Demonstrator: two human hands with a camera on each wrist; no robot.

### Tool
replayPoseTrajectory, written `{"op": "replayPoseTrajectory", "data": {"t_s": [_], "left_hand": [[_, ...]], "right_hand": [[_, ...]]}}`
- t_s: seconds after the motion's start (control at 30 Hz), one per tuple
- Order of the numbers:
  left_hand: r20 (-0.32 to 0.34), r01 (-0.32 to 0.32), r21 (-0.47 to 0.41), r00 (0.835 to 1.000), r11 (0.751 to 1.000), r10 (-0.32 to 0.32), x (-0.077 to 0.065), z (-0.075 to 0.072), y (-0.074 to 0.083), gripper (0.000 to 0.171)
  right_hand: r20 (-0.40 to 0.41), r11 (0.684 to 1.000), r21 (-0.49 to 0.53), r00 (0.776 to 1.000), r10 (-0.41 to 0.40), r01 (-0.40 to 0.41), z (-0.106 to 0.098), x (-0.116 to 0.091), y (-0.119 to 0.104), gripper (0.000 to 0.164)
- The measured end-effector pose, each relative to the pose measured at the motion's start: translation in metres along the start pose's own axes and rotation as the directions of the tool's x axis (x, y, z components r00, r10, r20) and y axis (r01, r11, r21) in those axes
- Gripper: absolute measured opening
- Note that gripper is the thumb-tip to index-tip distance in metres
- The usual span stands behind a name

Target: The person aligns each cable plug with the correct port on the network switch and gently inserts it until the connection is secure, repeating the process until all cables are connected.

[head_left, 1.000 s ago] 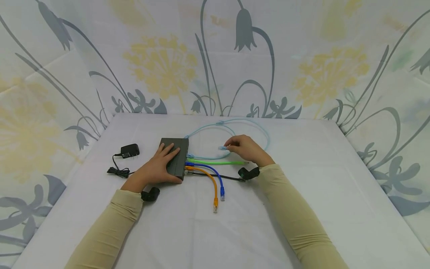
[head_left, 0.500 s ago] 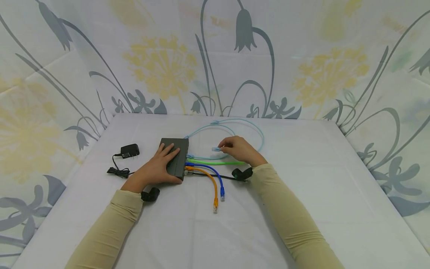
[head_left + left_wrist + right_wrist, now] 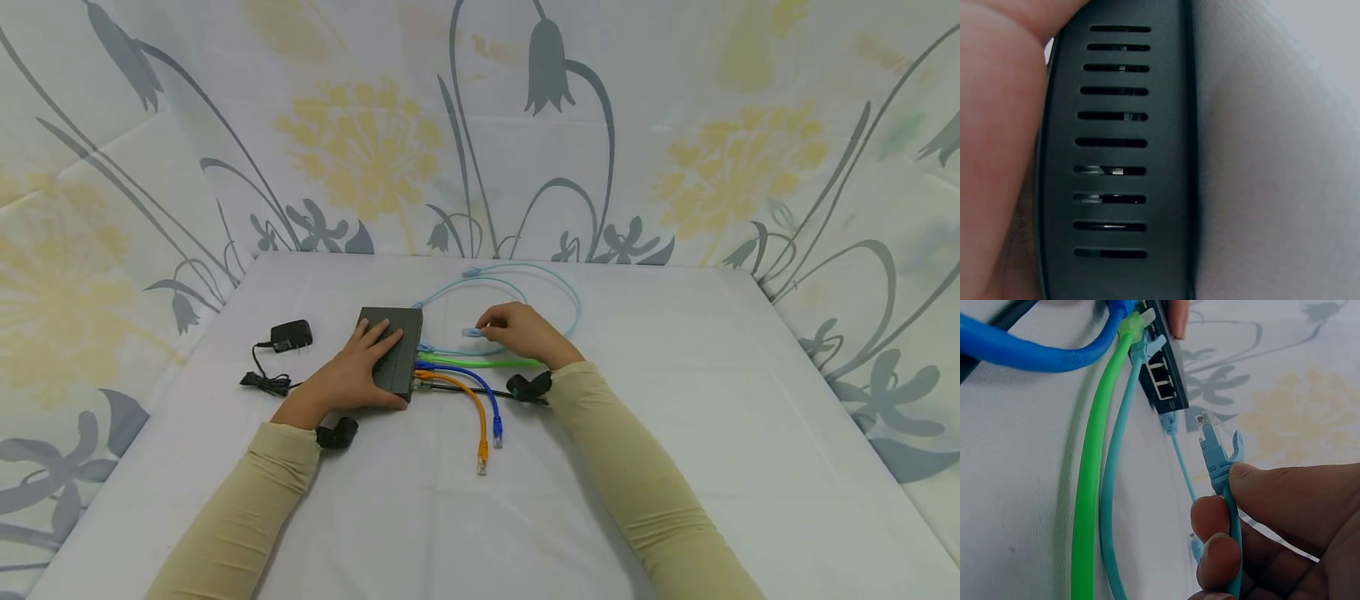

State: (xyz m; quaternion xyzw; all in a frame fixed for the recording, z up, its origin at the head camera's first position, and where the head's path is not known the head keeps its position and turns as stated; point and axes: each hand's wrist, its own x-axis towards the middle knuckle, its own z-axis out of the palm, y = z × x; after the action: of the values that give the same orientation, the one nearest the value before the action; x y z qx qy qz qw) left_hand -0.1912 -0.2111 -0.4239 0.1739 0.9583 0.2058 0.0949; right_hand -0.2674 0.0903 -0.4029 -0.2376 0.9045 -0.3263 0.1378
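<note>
A black network switch [image 3: 396, 362] lies on the white cloth with my left hand [image 3: 345, 375] resting on it. The fingers are spread straight over its top, the thumb along the near edge. The left wrist view shows its vented side [image 3: 1166, 119] beside skin. My right hand [image 3: 528, 333] pinches a light blue network cable's plug [image 3: 1215, 456] between thumb and fingers, its clear tip facing the switch, apart from it. Bare ports [image 3: 1161, 384] show at the end of the row, beside a plugged light blue cable [image 3: 1110, 469]. Another light blue plug [image 3: 1169, 423] shows at the switch's far side.
Green [image 3: 487, 363], blue [image 3: 487, 393] and orange [image 3: 477, 408] network cables and a black cable [image 3: 498, 393] run rightward from the switch. A loose light blue plug [image 3: 471, 272] lies farther back. At left lie a black power adapter [image 3: 291, 335] and its bundled cord [image 3: 264, 383].
My right hand has moved left with the pinched plug, closer to the switch. The light blue loop and the loose plug at the back have shifted left too. The left hand stays put.
</note>
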Motion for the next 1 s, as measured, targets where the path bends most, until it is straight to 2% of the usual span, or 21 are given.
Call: {"op": "replayPoseTrajectory", "data": {"t_s": [0.17,0.47,1.0], "left_hand": [[0.001,-0.002,0.0,1.0,1.0,0.002,0.001,0.0,0.0,0.116],[0.005,-0.001,0.002,1.0,1.0,0.001,0.001,-0.001,0.001,0.116],[0.001,0.012,0.009,1.0,1.0,-0.012,0.001,0.0,0.001,0.117]], "right_hand": [[0.005,1.0,0.0,1.0,-0.023,0.023,0.003,0.004,-0.002,0.023],[0.028,1.0,0.017,1.0,0.009,-0.009,0.009,0.011,-0.006,0.023],[0.011,1.0,0.021,1.0,-0.021,0.021,0.02,0.02,-0.014,0.023]]}}
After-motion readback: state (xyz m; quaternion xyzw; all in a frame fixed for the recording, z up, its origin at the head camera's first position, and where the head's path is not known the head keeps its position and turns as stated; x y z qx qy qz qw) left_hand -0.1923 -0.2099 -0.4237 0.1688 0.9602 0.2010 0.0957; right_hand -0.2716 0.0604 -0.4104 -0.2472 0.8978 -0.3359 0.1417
